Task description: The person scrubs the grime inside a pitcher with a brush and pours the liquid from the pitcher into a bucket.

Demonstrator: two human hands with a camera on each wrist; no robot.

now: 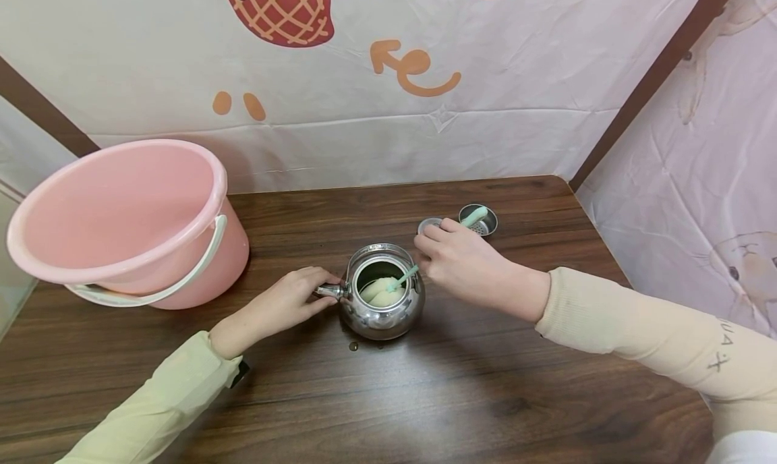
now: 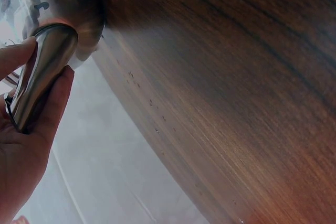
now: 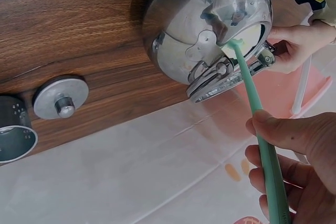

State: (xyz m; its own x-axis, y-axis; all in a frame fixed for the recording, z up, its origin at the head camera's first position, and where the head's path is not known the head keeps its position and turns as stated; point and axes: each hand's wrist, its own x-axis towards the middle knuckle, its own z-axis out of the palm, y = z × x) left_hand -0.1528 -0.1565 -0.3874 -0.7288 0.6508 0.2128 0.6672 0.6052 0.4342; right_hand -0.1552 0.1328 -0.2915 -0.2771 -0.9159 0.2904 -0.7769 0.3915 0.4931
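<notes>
A shiny steel teapot (image 1: 382, 326) stands on the wooden table without its lid. My left hand (image 1: 279, 305) grips its spout (image 2: 47, 61), thumb on one side and fingers on the other. In my right hand (image 1: 464, 265) is a green-handled sponge brush (image 3: 269, 166), held between thumb and curled fingers. The cream sponge head (image 1: 382, 295) sits inside the teapot's round mouth. From the right wrist, the brush handle slants down into that opening. The pot's folding handle (image 3: 231, 80) lies over to the far side.
Beyond my right hand are the round metal lid (image 3: 65, 98) with its knob and the perforated metal strainer (image 3: 16, 135). A big pink bucket (image 1: 233, 248) with a white handle stands at the left. Water drops (image 1: 354, 346) dot the table before the pot. A printed cloth (image 1: 340, 147) hangs behind.
</notes>
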